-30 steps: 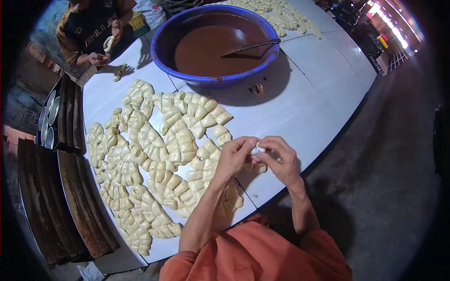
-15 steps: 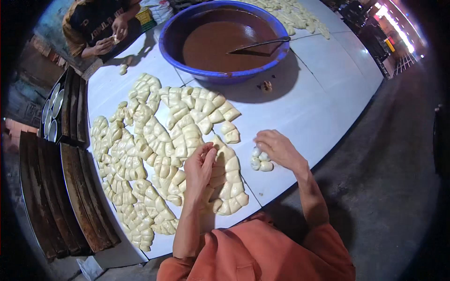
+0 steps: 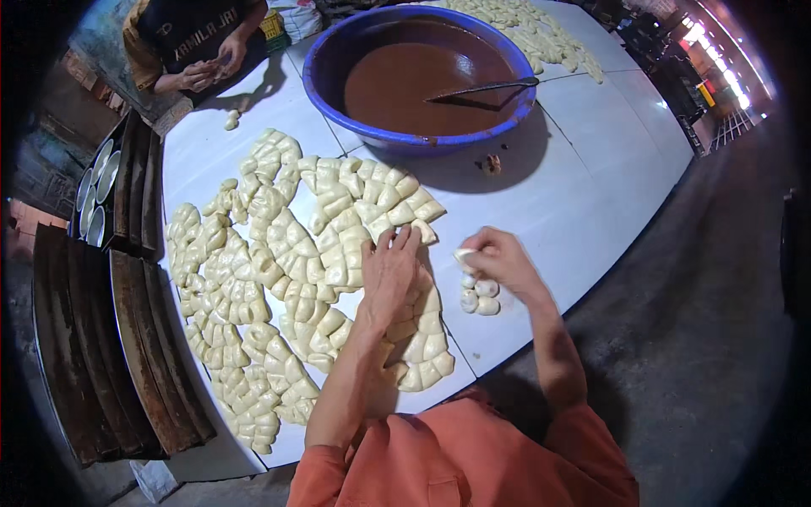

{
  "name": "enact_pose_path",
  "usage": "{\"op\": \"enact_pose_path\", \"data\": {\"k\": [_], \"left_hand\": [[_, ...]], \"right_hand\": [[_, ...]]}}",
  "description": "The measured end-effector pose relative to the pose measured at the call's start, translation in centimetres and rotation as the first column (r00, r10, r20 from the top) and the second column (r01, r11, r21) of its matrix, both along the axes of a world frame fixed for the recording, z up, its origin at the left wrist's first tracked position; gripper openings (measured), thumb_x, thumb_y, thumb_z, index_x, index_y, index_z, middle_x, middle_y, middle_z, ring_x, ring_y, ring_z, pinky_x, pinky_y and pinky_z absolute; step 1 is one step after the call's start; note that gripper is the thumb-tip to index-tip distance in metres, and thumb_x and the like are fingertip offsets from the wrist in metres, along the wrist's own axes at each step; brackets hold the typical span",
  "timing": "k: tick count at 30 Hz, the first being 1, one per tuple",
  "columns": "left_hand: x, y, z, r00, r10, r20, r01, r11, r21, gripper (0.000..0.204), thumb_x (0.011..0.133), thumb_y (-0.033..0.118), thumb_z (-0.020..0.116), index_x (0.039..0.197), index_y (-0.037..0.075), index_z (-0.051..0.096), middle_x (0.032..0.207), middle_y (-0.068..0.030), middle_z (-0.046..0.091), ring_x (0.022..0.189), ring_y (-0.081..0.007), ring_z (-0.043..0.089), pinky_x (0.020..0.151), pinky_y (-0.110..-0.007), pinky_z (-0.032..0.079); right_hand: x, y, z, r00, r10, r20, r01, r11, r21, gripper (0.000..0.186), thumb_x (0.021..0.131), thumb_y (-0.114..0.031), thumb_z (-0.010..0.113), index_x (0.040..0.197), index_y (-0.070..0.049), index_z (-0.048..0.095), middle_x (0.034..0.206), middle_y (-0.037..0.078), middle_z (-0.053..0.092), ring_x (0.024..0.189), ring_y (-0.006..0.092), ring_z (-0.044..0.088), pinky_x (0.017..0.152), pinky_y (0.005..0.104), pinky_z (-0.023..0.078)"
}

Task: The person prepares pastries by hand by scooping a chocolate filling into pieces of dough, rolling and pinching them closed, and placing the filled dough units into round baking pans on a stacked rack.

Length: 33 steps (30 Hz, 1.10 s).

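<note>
Across the tabletop [image 3: 583,220], a lettered shirt [image 3: 182,44] is worn; dough [image 3: 462,258] is pinched by the right grip [image 3: 500,260]; whether the left grip [image 3: 390,277] is closed cannot be told.

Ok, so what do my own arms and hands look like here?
Your left hand and right hand are bare, as are both forearms. Short, loose, plain orange-red sleeves end near the elbows, matching your shirt.
</note>
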<state>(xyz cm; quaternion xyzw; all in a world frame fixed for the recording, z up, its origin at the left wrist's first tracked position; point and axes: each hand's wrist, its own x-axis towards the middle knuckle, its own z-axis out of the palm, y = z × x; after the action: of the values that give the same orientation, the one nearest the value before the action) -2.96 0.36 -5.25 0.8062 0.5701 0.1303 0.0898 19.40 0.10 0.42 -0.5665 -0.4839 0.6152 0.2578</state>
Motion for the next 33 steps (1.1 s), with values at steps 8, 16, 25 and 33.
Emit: {"op": "enact_pose_path", "data": {"k": [8,16,25,33], "left_hand": [[2.8,-2.5,6.3,0.715,0.006,0.699,0.085,0.992,-0.096,0.036,0.081,0.032,0.075,0.103,0.004,0.069,0.093,-0.0131,0.068,0.084,-0.0281,0.065,0.077,-0.039,0.049],[3.1,-3.1,5.3,0.230,0.474,0.850,0.264,0.810,-0.523,0.028,0.093,0.019,0.067,0.111,-0.001,0.065,0.091,-0.0028,0.068,0.080,-0.0083,0.060,0.073,-0.023,0.047],[6.5,-1.4,6.8,0.164,-0.235,0.958,0.008,0.972,0.237,0.065,0.092,0.036,0.066,0.138,-0.005,0.046,0.126,-0.0195,0.062,0.114,-0.0265,0.062,0.094,-0.033,0.049],[7.4,-0.1,3.9,-0.221,0.354,0.909,0.230,0.924,-0.304,0.060,0.089,0.023,0.074,0.137,-0.003,0.049,0.108,-0.0090,0.067,0.093,-0.0129,0.063,0.079,-0.025,0.051]], "right_hand": [[1.2,-3.5,1.4,0.866,-0.173,-0.469,0.184,0.983,-0.022,0.060,0.093,-0.002,0.056,0.148,-0.004,0.034,0.124,0.012,0.058,0.102,0.0165,0.061,0.088,0.0268,0.051],[-1.9,-3.3,-1.0,0.942,-0.170,-0.291,0.250,0.931,0.265,0.018,0.092,-0.008,0.063,0.109,-0.003,0.058,0.112,0.005,0.058,0.094,0.0104,0.058,0.079,0.0243,0.050],[-6.1,-3.3,3.7,0.559,-0.210,-0.802,0.400,0.916,0.038,0.025,0.087,0.000,0.068,0.108,-0.005,0.055,0.096,0.003,0.062,0.092,0.0117,0.061,0.081,0.0246,0.051],[-7.1,4.6,6.9,0.686,-0.087,-0.723,0.268,0.953,0.140,0.016,0.091,-0.010,0.066,0.105,-0.007,0.057,0.095,0.003,0.062,0.085,0.0093,0.061,0.076,0.0239,0.050]]}}
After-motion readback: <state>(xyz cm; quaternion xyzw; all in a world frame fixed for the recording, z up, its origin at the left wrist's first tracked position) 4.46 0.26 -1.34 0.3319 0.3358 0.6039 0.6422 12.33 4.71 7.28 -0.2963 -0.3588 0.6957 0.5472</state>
